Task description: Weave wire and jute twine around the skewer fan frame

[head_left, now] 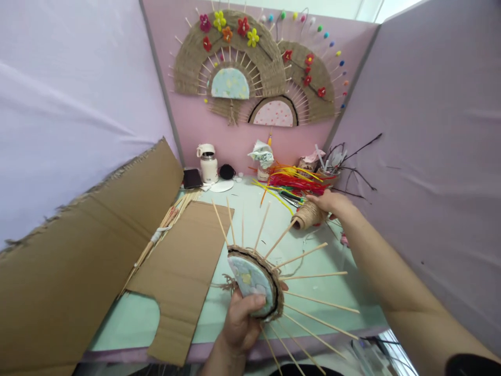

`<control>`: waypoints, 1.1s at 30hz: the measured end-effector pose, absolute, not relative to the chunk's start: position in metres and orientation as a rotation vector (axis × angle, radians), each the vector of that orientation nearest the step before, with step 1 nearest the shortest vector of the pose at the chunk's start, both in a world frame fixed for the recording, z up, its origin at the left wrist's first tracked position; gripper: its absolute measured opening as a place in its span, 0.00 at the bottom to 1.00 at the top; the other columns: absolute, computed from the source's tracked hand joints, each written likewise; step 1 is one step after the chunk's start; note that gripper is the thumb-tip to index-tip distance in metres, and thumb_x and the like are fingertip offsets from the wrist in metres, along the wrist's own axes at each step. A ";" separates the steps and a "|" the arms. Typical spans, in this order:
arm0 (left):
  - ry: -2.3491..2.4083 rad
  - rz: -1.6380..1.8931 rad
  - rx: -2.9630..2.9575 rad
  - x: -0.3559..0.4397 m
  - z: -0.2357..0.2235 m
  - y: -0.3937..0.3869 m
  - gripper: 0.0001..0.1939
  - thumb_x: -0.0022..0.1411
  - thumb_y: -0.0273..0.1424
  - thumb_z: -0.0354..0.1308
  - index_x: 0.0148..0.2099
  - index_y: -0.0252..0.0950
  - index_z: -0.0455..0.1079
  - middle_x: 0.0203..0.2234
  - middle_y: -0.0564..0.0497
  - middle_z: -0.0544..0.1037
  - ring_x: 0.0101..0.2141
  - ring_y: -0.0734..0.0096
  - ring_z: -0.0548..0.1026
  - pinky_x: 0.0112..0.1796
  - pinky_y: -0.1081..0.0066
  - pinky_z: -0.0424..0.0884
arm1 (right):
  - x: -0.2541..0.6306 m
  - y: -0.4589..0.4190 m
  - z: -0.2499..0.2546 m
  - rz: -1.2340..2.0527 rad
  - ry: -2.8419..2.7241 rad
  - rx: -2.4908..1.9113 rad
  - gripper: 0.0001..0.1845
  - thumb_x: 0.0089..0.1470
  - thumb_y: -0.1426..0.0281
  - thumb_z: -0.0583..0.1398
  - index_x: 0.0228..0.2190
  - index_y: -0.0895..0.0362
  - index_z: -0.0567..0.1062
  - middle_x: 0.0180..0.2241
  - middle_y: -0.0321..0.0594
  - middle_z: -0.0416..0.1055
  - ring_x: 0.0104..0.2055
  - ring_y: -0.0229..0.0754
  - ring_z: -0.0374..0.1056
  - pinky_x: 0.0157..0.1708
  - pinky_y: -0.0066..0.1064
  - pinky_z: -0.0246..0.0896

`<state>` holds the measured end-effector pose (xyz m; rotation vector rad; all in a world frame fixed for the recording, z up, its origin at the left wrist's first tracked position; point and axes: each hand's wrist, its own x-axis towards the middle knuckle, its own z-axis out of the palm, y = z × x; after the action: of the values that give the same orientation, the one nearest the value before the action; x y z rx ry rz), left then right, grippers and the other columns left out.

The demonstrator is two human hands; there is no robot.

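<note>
My left hand (241, 317) grips a half-round fan piece (250, 284), the thumb on its pale blue patterned fabric and the fingers hidden behind. A black cord and a twine band edge its curve. Several thin wooden sticks (301, 256) radiate outward from that edge, and loose twine ends stick out on the left. At the right of the table, my right hand (329, 202) is closed over the far side of a spool of jute twine (307, 215) lying on its side. A strand of twine (303, 250) trails across the table near the spool.
Cut cardboard (191, 261) lies left, beside a standing cardboard sheet (97, 250) and bundled sticks (158, 235). Behind are a white bottle (209, 166), a phone (192, 178), red pipe cleaners (297, 181), scissors (290, 197) and twigs (358, 172). Decorated woven fans (270, 68) hang on the back panel.
</note>
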<state>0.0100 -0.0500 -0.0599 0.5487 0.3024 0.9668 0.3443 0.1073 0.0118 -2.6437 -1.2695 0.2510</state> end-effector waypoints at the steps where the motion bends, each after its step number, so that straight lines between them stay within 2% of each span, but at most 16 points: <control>1: 0.299 0.970 0.555 0.010 -0.060 -0.050 0.17 0.45 0.30 0.63 0.41 0.32 0.73 0.26 0.48 0.77 0.25 0.69 0.73 0.26 0.72 0.66 | 0.342 0.105 0.009 0.340 -1.214 -2.625 0.50 0.38 0.41 0.59 0.51 0.67 0.64 0.46 0.65 0.68 0.35 0.55 0.73 0.25 0.39 0.69; 3: 0.299 0.977 0.562 0.010 -0.060 -0.051 0.17 0.46 0.30 0.63 0.41 0.33 0.72 0.28 0.47 0.78 0.27 0.68 0.73 0.26 0.71 0.67 | 0.337 0.102 0.006 0.461 -1.107 -2.569 0.52 0.39 0.42 0.59 0.55 0.65 0.58 0.52 0.66 0.61 0.41 0.58 0.70 0.23 0.37 0.69; 5: 0.312 0.985 0.560 0.010 -0.060 -0.052 0.17 0.46 0.30 0.63 0.41 0.34 0.72 0.29 0.47 0.78 0.27 0.67 0.74 0.27 0.70 0.68 | 0.333 0.098 0.003 0.459 -1.023 -2.499 0.50 0.39 0.47 0.62 0.56 0.64 0.57 0.55 0.65 0.56 0.48 0.60 0.65 0.24 0.37 0.70; 8: 0.336 0.982 0.569 0.010 -0.060 -0.052 0.17 0.46 0.31 0.63 0.41 0.33 0.72 0.28 0.46 0.78 0.28 0.66 0.74 0.30 0.68 0.69 | 0.329 0.091 0.002 0.335 -1.006 -2.363 0.45 0.39 0.52 0.63 0.54 0.63 0.59 0.54 0.63 0.55 0.51 0.58 0.62 0.34 0.39 0.70; 11: 0.329 0.971 0.586 0.009 -0.061 -0.051 0.17 0.45 0.31 0.63 0.41 0.31 0.73 0.28 0.45 0.78 0.30 0.64 0.75 0.35 0.65 0.70 | 0.318 0.090 0.021 0.140 -1.247 -2.135 0.43 0.40 0.53 0.63 0.54 0.61 0.60 0.51 0.57 0.59 0.53 0.55 0.61 0.50 0.42 0.61; 14: 0.329 0.956 0.566 0.009 -0.062 -0.051 0.18 0.45 0.30 0.64 0.41 0.32 0.73 0.28 0.45 0.78 0.31 0.63 0.75 0.36 0.65 0.70 | 0.288 0.110 0.058 -0.037 -1.677 -1.733 0.39 0.42 0.56 0.63 0.54 0.57 0.61 0.50 0.51 0.60 0.56 0.53 0.56 0.57 0.42 0.52; 17: 0.333 0.967 0.544 0.009 -0.062 -0.051 0.17 0.45 0.30 0.64 0.41 0.33 0.73 0.27 0.46 0.78 0.31 0.64 0.75 0.35 0.65 0.70 | 0.242 0.153 0.087 -0.146 -1.925 -1.341 0.42 0.42 0.62 0.64 0.57 0.55 0.56 0.53 0.49 0.55 0.57 0.52 0.54 0.57 0.42 0.49; 20: 0.328 0.983 0.539 0.010 -0.060 -0.052 0.17 0.43 0.31 0.64 0.39 0.32 0.74 0.25 0.46 0.78 0.29 0.65 0.75 0.33 0.67 0.69 | 0.196 0.202 0.089 -0.214 -2.025 -1.127 0.42 0.43 0.67 0.63 0.59 0.54 0.53 0.56 0.49 0.51 0.58 0.51 0.53 0.57 0.40 0.49; 24: 0.330 0.998 0.518 0.010 -0.058 -0.053 0.18 0.42 0.31 0.65 0.39 0.32 0.74 0.27 0.46 0.79 0.27 0.68 0.74 0.27 0.73 0.67 | 0.161 0.249 0.053 -0.183 -2.311 -1.069 0.41 0.45 0.69 0.61 0.60 0.52 0.53 0.58 0.50 0.49 0.54 0.50 0.60 0.51 0.37 0.58; 28: 0.306 0.984 0.476 0.011 -0.056 -0.053 0.18 0.41 0.30 0.65 0.39 0.32 0.75 0.30 0.45 0.80 0.25 0.71 0.74 0.23 0.76 0.65 | 0.164 0.270 0.015 -0.180 -2.783 -1.089 0.39 0.43 0.74 0.60 0.58 0.53 0.59 0.57 0.50 0.55 0.49 0.50 0.64 0.46 0.37 0.61; 33: 0.287 0.970 0.434 0.012 -0.051 -0.054 0.19 0.39 0.29 0.66 0.38 0.32 0.76 0.28 0.44 0.80 0.24 0.71 0.74 0.21 0.78 0.64 | 0.176 0.282 -0.002 -0.220 -2.924 -0.951 0.37 0.44 0.77 0.57 0.58 0.55 0.59 0.59 0.51 0.55 0.57 0.52 0.58 0.52 0.43 0.55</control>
<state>0.0118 -0.0539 -0.0512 0.4345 0.2872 0.9703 0.1756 0.2817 -0.0020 -0.9515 -2.9243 -0.2205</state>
